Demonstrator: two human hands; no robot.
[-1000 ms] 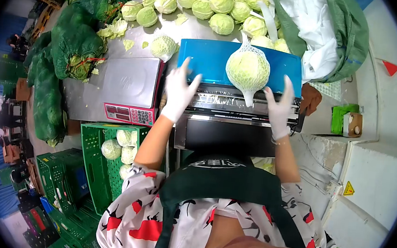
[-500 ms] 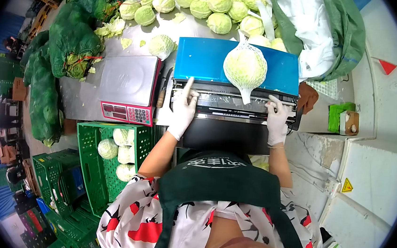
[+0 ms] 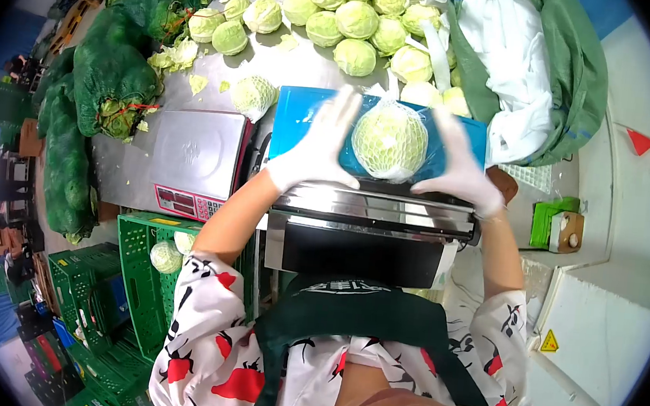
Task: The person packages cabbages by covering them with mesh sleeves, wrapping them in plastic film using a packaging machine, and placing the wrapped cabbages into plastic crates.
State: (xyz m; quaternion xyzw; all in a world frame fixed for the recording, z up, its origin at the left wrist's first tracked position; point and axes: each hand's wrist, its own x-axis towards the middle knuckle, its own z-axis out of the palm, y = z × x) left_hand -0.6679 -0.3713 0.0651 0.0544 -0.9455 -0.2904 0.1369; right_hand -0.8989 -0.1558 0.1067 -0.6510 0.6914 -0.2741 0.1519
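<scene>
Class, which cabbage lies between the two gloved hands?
The netted cabbage on the blue panel, flanked by left hand and right hand; those on the table or in the crate lie apart.

Produce packing room: weighing scale [image 3: 198, 149], heaped cabbages [image 3: 356, 20], green crates [image 3: 134, 287], filled net sacks [image 3: 113, 61].

Single head-worn camera, high over the bench [image 3: 123, 174], facing forward and steeply down. Apron [image 3: 354, 314] and patterned shirt [image 3: 205, 293] loom in the lower middle, close to the lens. Left hand [image 3: 321, 145] and right hand [image 3: 463, 172] at mid-frame, a bit farther off; cabbages [image 3: 356, 20] beyond, along the top. Very wide, rounded view: black corners, white wall [image 3: 621, 267] down the right, crates [image 3: 75, 278] reduced to smallish shapes at lower left.
</scene>
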